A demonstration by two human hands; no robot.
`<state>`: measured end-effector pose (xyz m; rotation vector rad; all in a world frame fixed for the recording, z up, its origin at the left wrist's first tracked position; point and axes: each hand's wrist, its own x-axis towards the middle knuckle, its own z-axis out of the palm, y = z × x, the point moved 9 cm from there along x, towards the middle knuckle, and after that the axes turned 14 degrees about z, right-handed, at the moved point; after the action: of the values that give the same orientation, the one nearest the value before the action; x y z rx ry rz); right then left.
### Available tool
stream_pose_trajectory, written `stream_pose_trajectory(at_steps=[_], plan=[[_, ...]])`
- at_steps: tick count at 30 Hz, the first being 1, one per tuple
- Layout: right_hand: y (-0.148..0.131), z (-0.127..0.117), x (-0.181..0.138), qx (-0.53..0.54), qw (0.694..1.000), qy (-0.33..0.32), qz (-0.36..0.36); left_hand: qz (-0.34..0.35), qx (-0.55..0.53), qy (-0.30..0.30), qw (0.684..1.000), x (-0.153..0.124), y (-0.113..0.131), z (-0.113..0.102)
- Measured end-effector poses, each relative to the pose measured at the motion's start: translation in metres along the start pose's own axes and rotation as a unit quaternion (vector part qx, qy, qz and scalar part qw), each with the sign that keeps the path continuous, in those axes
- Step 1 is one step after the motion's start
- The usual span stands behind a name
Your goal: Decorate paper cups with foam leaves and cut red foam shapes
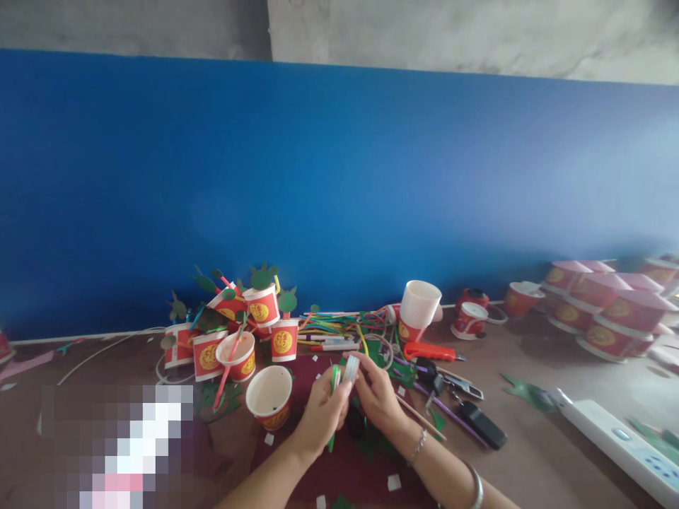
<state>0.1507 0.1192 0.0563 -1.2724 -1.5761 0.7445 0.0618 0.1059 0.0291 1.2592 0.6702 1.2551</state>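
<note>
My left hand (322, 412) is closed around a green straw (334, 382) that stands up between its fingers and pokes out below the palm. My right hand (378, 396) pinches a small whitish roll, likely tape (351, 367), right next to the straw's top. Both hands meet above a dark red felt mat (350, 470) on the brown table. A cut red paper cup (270, 397) with a white inside stands just left of my left hand.
Red paper cups with green cut-outs and straws (249, 318) cluster at the back left. A bundle of coloured straws (339, 325), a stack of white cups (419, 304), a red cutter (427, 351), keys (450, 385) and a white power strip (626, 438) lie to the right. More red cups (605, 304) far right.
</note>
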Motion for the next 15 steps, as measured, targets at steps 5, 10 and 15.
stream_pose_trajectory(at_steps=[5,10,15], plan=[[-0.0009,0.0019,0.0021,0.026,0.999,-0.016,0.013,0.002,0.004,-0.010,1.000,0.0000,-0.0020,-0.0003],[-0.0014,0.0004,0.0016,0.019,1.000,-0.009,0.008,0.000,0.001,-0.012,1.000,-0.0018,-0.0048,-0.0010],[-0.0042,-0.0034,-0.0005,0.005,1.000,0.016,-0.015,0.000,-0.001,-0.015,1.000,-0.0026,-0.0040,0.0005]])
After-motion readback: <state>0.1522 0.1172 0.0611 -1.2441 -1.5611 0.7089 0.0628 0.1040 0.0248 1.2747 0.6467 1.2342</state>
